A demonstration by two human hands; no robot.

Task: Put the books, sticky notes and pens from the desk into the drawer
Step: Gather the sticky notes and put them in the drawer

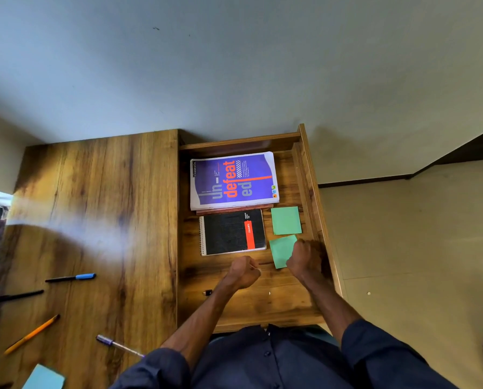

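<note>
The wooden drawer (309,175) stands open to the right of the desk (100,197). Inside lie a purple book (233,181) at the back, a black spiral notebook (231,233) in front of it, and a green sticky pad (286,220) to the right. My right hand (304,258) is curled on the right edge of a second, tilted green sticky pad (281,249) low in the drawer. My left hand (244,272) is a closed fist just left of it, holding nothing. On the desk lie a blue-capped pen (72,277), a black pen (15,296), an orange pen (32,334), a purple pen (116,345) and a blue sticky pad (44,377).
A small black object (207,292) sits on the drawer floor near my left forearm. The front part of the drawer floor is bare wood. A wall runs behind the desk, and tiled floor (403,248) lies to the right of the drawer.
</note>
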